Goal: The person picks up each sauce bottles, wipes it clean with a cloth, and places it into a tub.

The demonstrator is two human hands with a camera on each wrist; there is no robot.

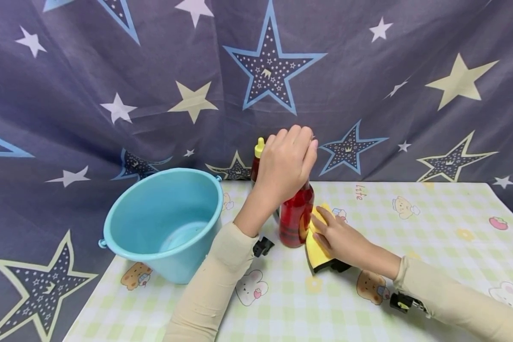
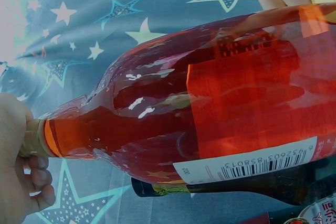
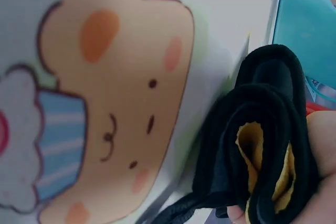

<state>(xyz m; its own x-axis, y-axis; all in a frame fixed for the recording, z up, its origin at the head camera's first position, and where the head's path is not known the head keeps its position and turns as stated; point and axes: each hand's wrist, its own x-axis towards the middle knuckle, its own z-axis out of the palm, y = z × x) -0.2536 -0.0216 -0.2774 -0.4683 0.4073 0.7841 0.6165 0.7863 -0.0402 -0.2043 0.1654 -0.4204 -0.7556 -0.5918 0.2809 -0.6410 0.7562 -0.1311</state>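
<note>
A glass bottle of red liquid (image 1: 296, 218) stands upright on the table, its back label and barcode showing in the left wrist view. My left hand (image 1: 288, 159) grips it from above by the capped neck; in the left wrist view those fingers (image 2: 39, 182) curl round the cap. Against the bottle's lower right side, my right hand (image 1: 339, 237) holds a folded yellow cloth (image 1: 317, 249) with black edging. The right wrist view shows the cloth's black-bound edge (image 3: 262, 93) in looped folds, the fingers partly hidden behind it.
A light blue bucket (image 1: 164, 259) stands left of my left forearm. Behind my left hand is a bottle with a yellow nozzle cap (image 1: 260, 147); a dark bottle (image 2: 247, 187) lies beyond the red one in the left wrist view. A star-patterned curtain (image 1: 367, 95) hangs behind the checked tablecloth (image 1: 436, 247).
</note>
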